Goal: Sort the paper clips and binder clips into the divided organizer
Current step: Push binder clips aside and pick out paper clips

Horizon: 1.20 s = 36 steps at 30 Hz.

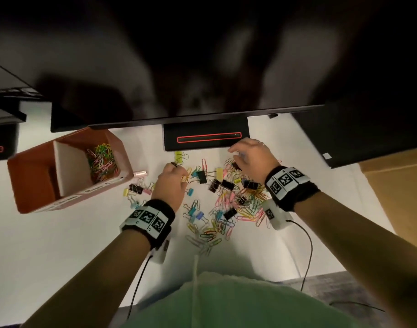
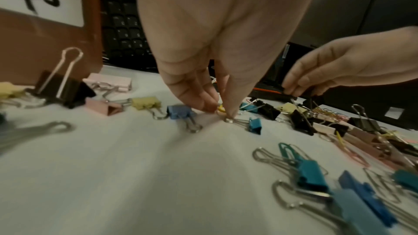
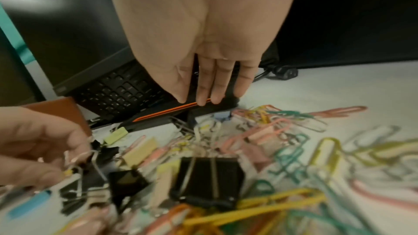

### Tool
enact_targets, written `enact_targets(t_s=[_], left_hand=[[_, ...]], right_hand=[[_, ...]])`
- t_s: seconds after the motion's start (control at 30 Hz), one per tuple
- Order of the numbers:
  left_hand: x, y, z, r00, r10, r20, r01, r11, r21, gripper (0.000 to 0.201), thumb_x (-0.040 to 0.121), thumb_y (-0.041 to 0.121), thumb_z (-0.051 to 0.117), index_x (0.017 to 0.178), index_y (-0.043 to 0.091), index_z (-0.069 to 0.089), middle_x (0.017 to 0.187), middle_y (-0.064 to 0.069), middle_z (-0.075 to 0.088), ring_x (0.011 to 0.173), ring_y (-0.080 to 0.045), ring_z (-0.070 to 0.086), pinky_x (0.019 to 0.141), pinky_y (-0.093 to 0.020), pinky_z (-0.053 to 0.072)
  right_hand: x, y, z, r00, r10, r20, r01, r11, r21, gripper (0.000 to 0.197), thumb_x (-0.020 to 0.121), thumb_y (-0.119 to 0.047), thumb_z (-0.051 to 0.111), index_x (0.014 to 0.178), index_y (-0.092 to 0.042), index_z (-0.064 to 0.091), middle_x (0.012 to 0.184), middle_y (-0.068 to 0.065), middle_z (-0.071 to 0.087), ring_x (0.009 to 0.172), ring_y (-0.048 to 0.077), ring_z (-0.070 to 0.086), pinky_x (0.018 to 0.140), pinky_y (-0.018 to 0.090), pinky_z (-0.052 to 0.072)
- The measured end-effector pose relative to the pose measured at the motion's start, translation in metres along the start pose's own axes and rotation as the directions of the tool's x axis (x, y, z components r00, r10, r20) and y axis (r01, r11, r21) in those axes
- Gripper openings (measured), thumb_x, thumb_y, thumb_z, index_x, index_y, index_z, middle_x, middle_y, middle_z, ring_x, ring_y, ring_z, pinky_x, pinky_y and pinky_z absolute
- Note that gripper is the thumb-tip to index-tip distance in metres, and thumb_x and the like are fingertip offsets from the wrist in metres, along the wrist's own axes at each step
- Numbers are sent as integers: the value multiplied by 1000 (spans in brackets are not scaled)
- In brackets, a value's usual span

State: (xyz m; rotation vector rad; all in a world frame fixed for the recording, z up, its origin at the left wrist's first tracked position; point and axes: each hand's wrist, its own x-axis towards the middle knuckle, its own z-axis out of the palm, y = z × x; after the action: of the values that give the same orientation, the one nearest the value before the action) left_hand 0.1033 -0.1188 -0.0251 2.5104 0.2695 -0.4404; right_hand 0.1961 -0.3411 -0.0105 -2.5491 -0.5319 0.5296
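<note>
Loose coloured paper clips and binder clips (image 1: 226,197) lie scattered on the white table (image 1: 60,245). The orange divided organizer (image 1: 37,185) stands at the left, with paper clips (image 1: 103,162) in its right compartment. My left hand (image 1: 182,179) pinches a yellow paper clip (image 2: 221,108) on the table between thumb and finger, beside a teal binder clip (image 2: 255,125). My right hand (image 1: 234,157) hangs over the far side of the pile with straight fingers (image 3: 201,96), just above a black binder clip (image 1: 235,166). I see nothing held in it.
A black monitor base with a red line (image 1: 206,138) stands just behind the pile, under the monitor's lower edge (image 1: 179,117). A keyboard (image 2: 122,29) lies behind the organizer. A cardboard box (image 1: 397,185) is at the right. Wrist-camera cables (image 1: 309,252) trail off the table's front edge.
</note>
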Motion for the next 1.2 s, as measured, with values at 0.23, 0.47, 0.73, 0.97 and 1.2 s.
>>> enact_targets(t_s=[0.23,0.47,0.73,0.97,1.2], left_hand=[[1,-11,-5,997,66,-42,-62,994,91,11,85,3,53,83,9,61,94,-7,55,77,-20,53,68,-26,42],[-2,-12,-12,996,81,-29,-77,991,113,22,85,3,50,103,9,59,94,-12,61,85,-29,58,74,-34,50],[13,10,-18,989,102,-108,-109,992,-69,20,88,8,51,101,11,65,91,-1,49,79,-17,52,75,-25,42],[40,29,-6,985,169,-24,-170,982,-86,8,85,15,61,83,9,66,100,-4,52,82,-18,56,80,-29,48],[44,35,13,990,136,32,-138,990,43,5,81,12,63,81,7,64,95,-7,57,79,-19,55,69,-23,40]], right_hand=[[-6,1,15,987,-49,154,52,999,-15,28,93,-16,48,117,-15,61,116,4,56,92,18,55,87,29,47],[-7,-2,8,987,-65,148,61,998,30,27,92,-14,50,117,-19,60,118,2,57,90,14,53,87,32,49],[2,-18,15,966,-32,255,39,999,-24,41,82,-20,68,122,-18,58,119,4,46,106,22,50,98,33,45],[-1,-30,24,941,-16,337,50,994,-92,46,75,-10,71,117,-12,56,119,8,47,105,27,51,92,37,47],[2,-25,21,944,43,328,-41,999,-11,20,82,-9,63,102,-8,66,105,11,66,97,27,61,84,32,47]])
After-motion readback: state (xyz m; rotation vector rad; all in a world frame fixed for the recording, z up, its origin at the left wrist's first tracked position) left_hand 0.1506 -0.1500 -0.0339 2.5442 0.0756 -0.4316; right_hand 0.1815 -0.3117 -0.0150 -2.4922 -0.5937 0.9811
